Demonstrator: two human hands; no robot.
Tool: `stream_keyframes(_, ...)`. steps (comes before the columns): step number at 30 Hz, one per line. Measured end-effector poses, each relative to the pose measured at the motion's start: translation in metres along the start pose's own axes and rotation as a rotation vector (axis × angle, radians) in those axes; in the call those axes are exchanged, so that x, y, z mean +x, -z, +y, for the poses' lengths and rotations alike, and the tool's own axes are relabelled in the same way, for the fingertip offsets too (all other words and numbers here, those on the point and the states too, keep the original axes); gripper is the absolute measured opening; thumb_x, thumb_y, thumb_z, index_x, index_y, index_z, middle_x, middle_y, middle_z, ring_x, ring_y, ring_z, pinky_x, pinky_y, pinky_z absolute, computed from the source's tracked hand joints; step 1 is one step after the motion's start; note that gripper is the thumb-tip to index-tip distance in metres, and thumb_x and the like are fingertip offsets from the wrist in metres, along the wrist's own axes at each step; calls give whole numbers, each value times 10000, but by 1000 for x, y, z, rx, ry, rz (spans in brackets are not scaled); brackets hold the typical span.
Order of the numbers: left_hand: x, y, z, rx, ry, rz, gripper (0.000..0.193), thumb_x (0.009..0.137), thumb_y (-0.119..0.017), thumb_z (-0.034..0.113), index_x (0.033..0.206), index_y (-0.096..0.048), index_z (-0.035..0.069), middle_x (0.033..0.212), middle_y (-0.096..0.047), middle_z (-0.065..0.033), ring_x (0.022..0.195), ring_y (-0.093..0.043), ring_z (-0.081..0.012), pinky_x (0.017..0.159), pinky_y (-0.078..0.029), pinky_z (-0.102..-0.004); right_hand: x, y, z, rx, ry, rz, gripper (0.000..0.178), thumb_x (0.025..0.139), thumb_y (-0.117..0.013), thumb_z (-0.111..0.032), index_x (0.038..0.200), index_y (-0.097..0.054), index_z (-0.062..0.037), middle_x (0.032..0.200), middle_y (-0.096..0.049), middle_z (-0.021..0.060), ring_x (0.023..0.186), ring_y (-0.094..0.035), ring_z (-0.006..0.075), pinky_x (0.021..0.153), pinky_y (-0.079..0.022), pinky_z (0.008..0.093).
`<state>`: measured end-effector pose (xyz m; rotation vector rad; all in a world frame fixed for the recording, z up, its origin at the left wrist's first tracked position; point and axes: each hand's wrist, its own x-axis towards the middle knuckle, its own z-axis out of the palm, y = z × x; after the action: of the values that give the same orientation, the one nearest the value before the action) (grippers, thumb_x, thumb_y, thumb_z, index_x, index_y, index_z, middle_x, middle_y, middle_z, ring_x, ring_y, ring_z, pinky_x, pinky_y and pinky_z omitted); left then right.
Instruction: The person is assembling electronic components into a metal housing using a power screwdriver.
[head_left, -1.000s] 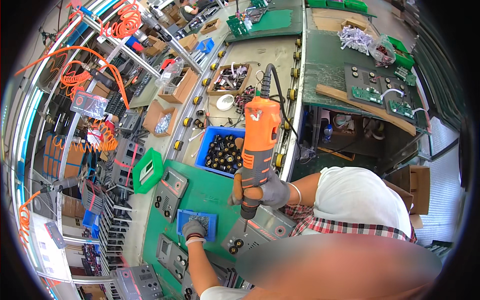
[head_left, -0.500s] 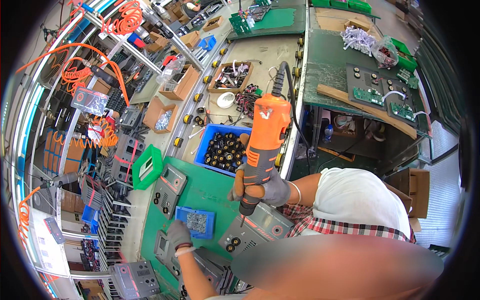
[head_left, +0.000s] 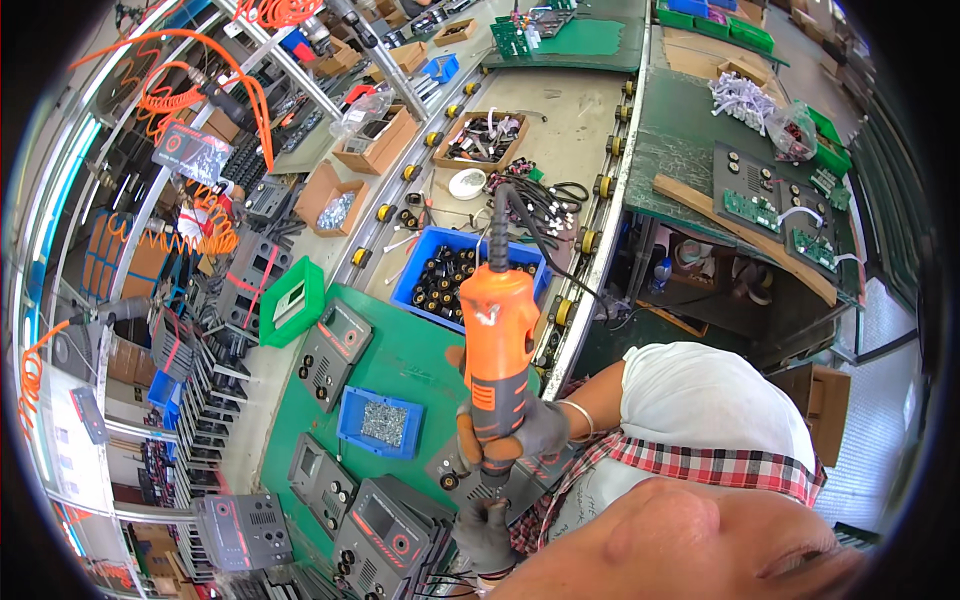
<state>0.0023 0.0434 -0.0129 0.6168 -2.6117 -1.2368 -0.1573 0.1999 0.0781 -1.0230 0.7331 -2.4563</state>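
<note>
My right hand (head_left: 540,430) is wrapped round an orange and black electric screwdriver (head_left: 500,320), held upright with its bit end down and its cord rising from the top. Just below, my gloved left hand (head_left: 482,532) has its fingers drawn together at the bit end; what they pinch is too small to make out. A dark grey control panel (head_left: 436,466) lies behind the tool, largely covered by it and my hands. To its left a blue tray (head_left: 350,420) holds small silver screws (head_left: 384,422) on the green work mat (head_left: 400,355).
More grey panels (head_left: 385,535) are stacked at the near left, and another panel (head_left: 335,355) lies farther off. A green bin (head_left: 290,300) and a blue bin (head_left: 428,315) of black knobs stand beyond. Rollers (head_left: 590,242) edge the line; a side bench (head_left: 680,150) is at right.
My left hand has left the screw tray and come right, to the screwdriver's bit. The screwdriver in my right hand has come lower and more upright. The view has shifted slightly.
</note>
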Motion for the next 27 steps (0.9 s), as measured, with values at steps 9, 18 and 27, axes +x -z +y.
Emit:
stream_keyframes(9, -17, 14, 39, 132, -238, 57, 259, 659, -708, 291, 659, -603, 54, 580, -576, -116, 531, -560, -285, 484, -424, -356, -3, -14, -1, -53, -136, -37, 450, 681, -603, -46, 1094, -424, -33, 696, -574, 65, 637, -564, 151, 610, -485, 303)
stream_keyframes(18, -12, -18, -47, 60, -102, 6, 241, 664, -701, 271, 687, -607, 51, 617, -588, -119, 558, -568, -307, 502, -432, -368, -4, -17, 1, -196, -152, -82, 120, 663, -606, -51, 763, -546, -24, 684, -571, 54, 665, -550, 137, 603, -455, 256)
stream_keyframes(27, -16, -29, -75, 27, -81, -154, 222, 664, -699, 224, 716, -598, 33, 664, -594, -120, 580, -575, -283, 519, -437, -341, 0, -19, -8, -130, -294, -73, 147, 647, -627, -96, 739, -545, -15, 684, -572, 62, 662, -551, 139, 592, -452, 256)
